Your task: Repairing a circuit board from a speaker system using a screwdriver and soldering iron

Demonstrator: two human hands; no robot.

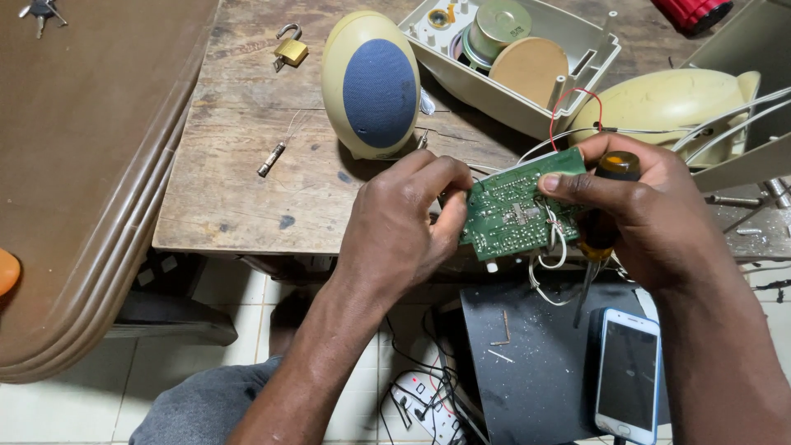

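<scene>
Both my hands hold a small green circuit board [511,210] over the front edge of a worn wooden table [247,181]. My left hand [404,222] pinches the board's left edge with its fingertips. My right hand [638,210] grips the right edge with the thumb on the solder side, and also clamps a screwdriver [601,227] with an amber handle, its shaft pointing down. White wires [552,264] hang from the board, and a red wire [577,99] loops behind it.
A cream oval speaker [371,82] with a blue grille stands on the table beside an opened cream housing [511,66] with a round driver. A brass padlock [290,49] and a small fuse [272,158] lie nearby. Below, a phone [628,375] rests on a black panel [527,363]. A brown table [74,165] stands at left.
</scene>
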